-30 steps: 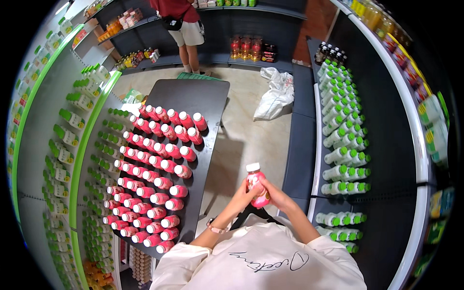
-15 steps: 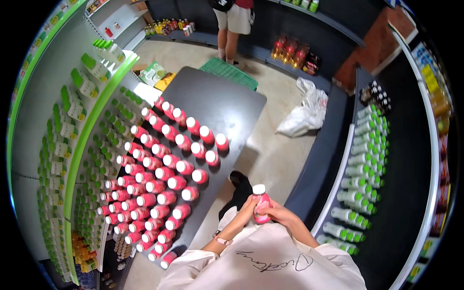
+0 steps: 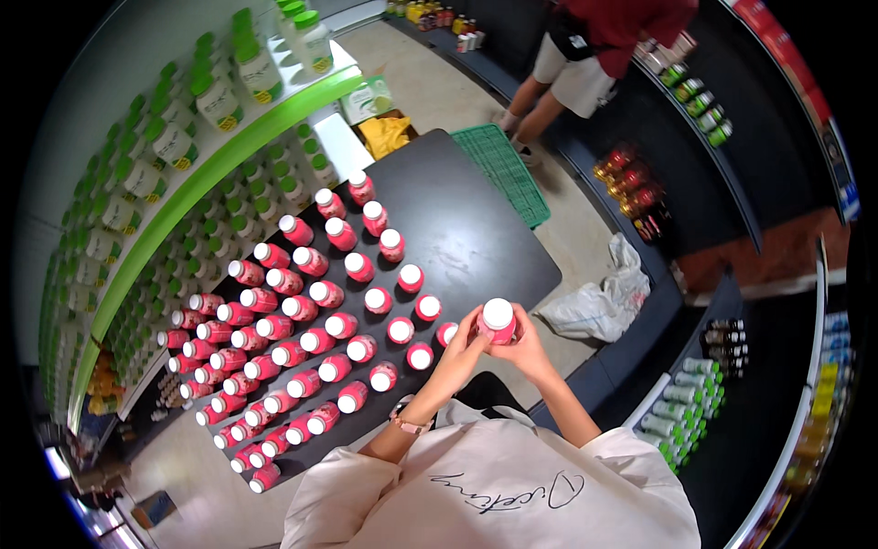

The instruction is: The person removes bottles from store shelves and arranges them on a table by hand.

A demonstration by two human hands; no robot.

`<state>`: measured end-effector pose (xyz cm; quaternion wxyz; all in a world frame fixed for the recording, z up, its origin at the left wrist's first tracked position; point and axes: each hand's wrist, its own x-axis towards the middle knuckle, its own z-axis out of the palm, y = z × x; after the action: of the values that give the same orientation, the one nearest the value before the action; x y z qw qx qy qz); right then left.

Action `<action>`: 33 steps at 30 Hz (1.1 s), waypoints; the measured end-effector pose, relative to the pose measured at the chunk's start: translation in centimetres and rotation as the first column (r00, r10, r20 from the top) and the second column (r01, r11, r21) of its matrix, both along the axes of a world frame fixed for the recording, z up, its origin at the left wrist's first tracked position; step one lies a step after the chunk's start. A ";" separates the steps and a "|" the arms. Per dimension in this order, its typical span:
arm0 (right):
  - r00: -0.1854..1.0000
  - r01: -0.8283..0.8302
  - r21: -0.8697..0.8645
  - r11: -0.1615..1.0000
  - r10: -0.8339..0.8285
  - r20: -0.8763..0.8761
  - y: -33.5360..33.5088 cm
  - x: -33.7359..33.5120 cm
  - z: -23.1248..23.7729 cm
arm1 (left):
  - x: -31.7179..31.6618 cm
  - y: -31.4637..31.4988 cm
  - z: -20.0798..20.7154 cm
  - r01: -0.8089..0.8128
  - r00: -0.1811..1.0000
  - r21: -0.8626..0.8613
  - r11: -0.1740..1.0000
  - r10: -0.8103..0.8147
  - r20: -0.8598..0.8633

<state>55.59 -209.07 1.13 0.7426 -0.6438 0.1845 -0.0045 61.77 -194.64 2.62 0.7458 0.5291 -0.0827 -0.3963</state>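
Held bottle: one pink bottle (image 3: 498, 318) with a white cap, just right of the frame's centre, cap turned toward the camera; it appears roughly upright.
Left fingers: my left fingers (image 3: 468, 339) are closed round the bottle's left side, below the cap.
Right fingers: my right fingers (image 3: 524, 343) are closed round its right side, level with the left.
Reason for grip: opposed sides, in my judgement, steady the bottle and leave the cap uncovered.
Bottle position: by the near right edge of the dark bench (image 3: 466, 215); whether above or just past that edge, I cannot tell.
Bottles on bench: white-capped pink bottles in rows (image 3: 317, 340), left of centre, all caps up; the slanting rows probably keep each one within reach. The nearest stands just beside my left fingers, partly hidden.
Shelf, upper left: green-capped white jars (image 3: 219, 101) lined along the green-edged shelf, likely to face outward.
Floor, upper centre: green crate (image 3: 503, 169) beside the bench's far side.
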 end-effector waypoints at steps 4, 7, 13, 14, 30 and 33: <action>0.997 -0.046 -0.125 0.991 0.053 0.055 -0.1 4.4 -1.5 | 2.1 0.4 -1.2 -0.083 0.996 0.082 0.993 0.085 -0.029; 0.998 -0.068 -0.276 0.959 0.066 -0.018 -0.6 7.4 -5.0 | 4.6 0.4 -1.8 -0.162 0.980 0.080 0.984 0.169 -0.102; 0.968 -0.248 -0.414 0.876 0.239 -0.074 -2.8 17.5 -5.7 | 10.9 -2.7 -3.3 -0.372 0.815 0.102 0.923 0.378 -0.439; 0.965 -0.252 -0.400 0.881 0.258 -0.042 -3.5 19.5 -6.5 | 12.2 -3.7 -3.8 -0.416 0.797 0.086 0.905 0.409 -0.444; 0.913 -0.316 -0.490 0.812 0.400 0.075 -3.8 44.4 -18.1 | 33.6 -9.6 -14.1 -0.688 0.567 0.311 0.656 0.753 -0.333; 0.891 -0.374 -0.505 0.778 0.452 0.036 -3.6 46.0 -18.9 | 33.3 -9.6 -13.6 -0.660 0.608 0.258 0.706 0.703 -0.368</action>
<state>101.61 -212.69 -17.75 0.5519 -0.8311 -0.0271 0.0626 95.03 -204.26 -10.95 0.8120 0.4514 0.3147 -0.1948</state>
